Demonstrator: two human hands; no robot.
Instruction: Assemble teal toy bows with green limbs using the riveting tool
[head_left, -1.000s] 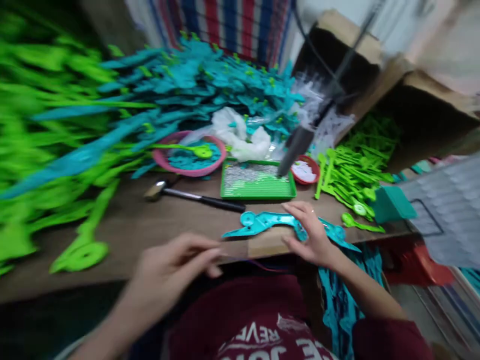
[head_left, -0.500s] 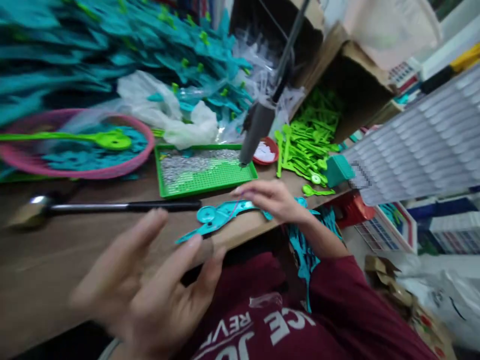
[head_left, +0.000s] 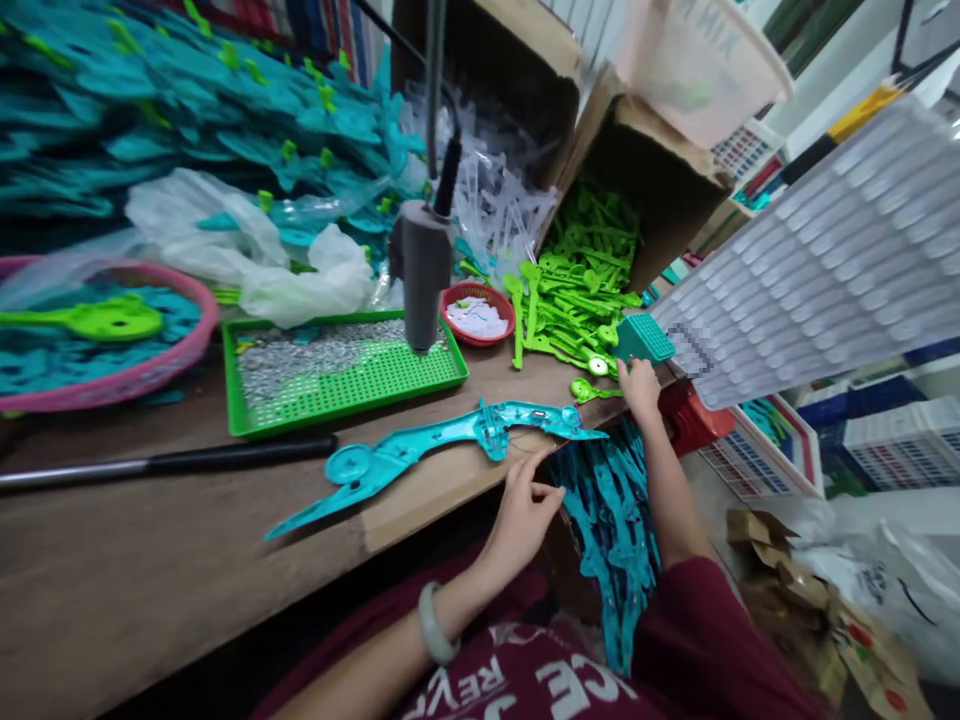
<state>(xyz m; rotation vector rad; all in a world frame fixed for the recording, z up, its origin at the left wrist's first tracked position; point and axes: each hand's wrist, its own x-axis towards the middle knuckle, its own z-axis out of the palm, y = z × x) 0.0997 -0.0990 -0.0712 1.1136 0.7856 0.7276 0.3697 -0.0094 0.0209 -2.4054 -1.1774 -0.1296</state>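
A turquoise plastic bow-shaped part (head_left: 405, 440) lies along the table's front edge, its hollow, ribbed side facing up. My left hand (head_left: 521, 515), with a pale bangle on the wrist, is just in front of its right end. The fingers are pinched together there, and a thin reddish strand (head_left: 577, 428) runs from the part toward the fingertips. Farther right, my right hand (head_left: 641, 390) is closed against the near side of a small teal basket (head_left: 646, 338). What its fingers hold is hidden.
A grey electric screwdriver (head_left: 424, 270) hangs over a green tray (head_left: 345, 415) of small metal pieces. Nearby are a red basket (head_left: 480, 335) of white bits, lime-green parts (head_left: 577, 310), a pink basket (head_left: 202, 340) and a hammer (head_left: 240, 458). Turquoise parts (head_left: 611, 540) hang below the table edge.
My left hand has come from the raised, spread pose at the front left to the part's right end. My right hand has left the part and reached the teal basket. The view has shifted.
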